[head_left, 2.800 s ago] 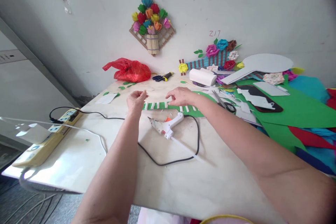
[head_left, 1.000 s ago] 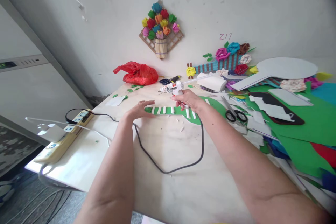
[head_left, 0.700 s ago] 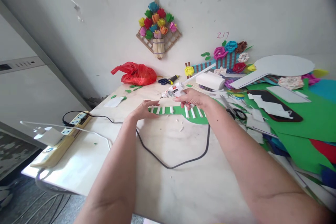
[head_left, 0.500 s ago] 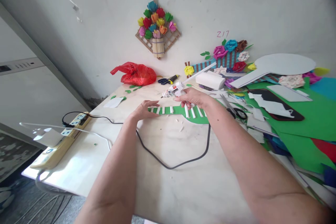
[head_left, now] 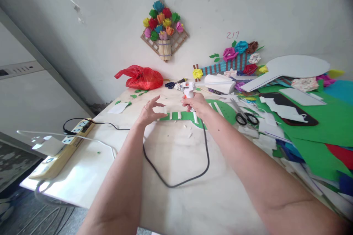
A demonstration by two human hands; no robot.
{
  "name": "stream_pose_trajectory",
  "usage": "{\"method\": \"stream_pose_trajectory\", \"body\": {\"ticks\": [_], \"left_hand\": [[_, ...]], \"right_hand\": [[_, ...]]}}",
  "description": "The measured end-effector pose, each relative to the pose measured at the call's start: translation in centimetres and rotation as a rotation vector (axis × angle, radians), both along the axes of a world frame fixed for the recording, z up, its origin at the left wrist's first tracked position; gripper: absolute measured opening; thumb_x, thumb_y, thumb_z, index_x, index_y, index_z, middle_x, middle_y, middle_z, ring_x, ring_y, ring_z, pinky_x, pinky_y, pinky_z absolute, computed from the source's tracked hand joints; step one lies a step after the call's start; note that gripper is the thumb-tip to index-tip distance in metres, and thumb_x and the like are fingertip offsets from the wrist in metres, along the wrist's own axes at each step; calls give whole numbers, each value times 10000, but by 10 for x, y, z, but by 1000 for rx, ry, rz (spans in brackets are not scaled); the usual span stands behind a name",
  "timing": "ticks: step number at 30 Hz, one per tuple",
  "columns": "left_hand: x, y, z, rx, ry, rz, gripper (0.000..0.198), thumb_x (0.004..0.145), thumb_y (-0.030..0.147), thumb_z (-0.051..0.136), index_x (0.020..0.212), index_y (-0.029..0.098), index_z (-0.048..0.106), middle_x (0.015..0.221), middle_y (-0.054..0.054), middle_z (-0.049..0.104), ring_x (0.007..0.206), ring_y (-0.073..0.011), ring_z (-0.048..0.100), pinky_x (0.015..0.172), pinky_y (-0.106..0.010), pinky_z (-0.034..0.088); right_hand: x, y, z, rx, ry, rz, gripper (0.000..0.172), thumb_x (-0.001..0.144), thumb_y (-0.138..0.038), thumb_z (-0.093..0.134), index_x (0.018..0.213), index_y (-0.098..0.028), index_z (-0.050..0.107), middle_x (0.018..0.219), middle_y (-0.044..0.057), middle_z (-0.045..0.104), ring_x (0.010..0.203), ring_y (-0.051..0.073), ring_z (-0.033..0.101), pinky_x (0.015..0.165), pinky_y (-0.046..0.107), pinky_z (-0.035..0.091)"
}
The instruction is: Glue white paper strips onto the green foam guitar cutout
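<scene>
A white hot glue gun (head_left: 189,91) is gripped by its handle in my right hand (head_left: 196,103), its nozzle towards the left and a long glue stick out of its back. Beneath lies a green guitar-like cutout (head_left: 226,112) with several white strips across it. My left hand (head_left: 151,112) is at the cutout's narrow left end, thumb and fingers apart, with a small white piece (head_left: 164,109) by its fingertips. Whether the fingers touch that piece is unclear. The gun's black cord (head_left: 176,185) loops over the table in front.
Scissors (head_left: 246,118) and paper scraps lie right of the cutout. A red plastic bag (head_left: 145,78) and pliers (head_left: 175,83) are at the back. At the left sits a power strip (head_left: 62,150) with a white charger (head_left: 49,145). Green sheets (head_left: 320,117) cover the right side.
My right hand has turned the glue gun more level and moved it slightly, shifting the cord loop. My left hand's fingers have lifted and spread from the cutout's left end.
</scene>
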State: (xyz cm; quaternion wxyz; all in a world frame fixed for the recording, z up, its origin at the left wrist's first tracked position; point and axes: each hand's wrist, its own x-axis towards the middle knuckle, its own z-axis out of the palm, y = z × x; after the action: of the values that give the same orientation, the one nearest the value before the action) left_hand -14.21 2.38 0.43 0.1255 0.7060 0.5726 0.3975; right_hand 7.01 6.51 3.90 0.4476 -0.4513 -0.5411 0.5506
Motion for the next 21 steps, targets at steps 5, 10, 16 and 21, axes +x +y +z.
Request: {"method": "stream_pose_trajectory", "body": {"ticks": [5,10,16,21], "left_hand": [[19,-4,14,123,69,-35,692,569,326,737,1185,206,446,1023,-76,657,995,-214,576,866,-349,409],[35,-7,23,224,288,-24,641,575,318,739,1147,214,472,1002,-53,659,1025,-245,529,917,-373,363],[45,-9,24,251,461,-2,610,598,282,709,1158,221,475,1015,-42,658,1020,-262,496,899,-387,335],[53,-11,27,269,566,-1,555,610,278,679,1128,213,491,985,-42,663,981,-261,505,849,-385,327]], "right_hand": [[-16,-5,-14,-111,107,-36,212,623,-34,641,753,-155,524,493,-51,544,348,51,407,356,185,396],[-21,-6,-20,-145,223,12,222,631,-81,680,742,-155,502,518,-27,571,377,59,445,358,179,383],[-23,-6,-22,-166,252,-2,306,582,-87,731,760,-165,494,474,-70,520,337,53,398,336,200,381],[-28,-9,-24,-186,241,-17,370,541,-124,775,708,-184,451,428,-111,437,320,51,375,311,198,359]]}}
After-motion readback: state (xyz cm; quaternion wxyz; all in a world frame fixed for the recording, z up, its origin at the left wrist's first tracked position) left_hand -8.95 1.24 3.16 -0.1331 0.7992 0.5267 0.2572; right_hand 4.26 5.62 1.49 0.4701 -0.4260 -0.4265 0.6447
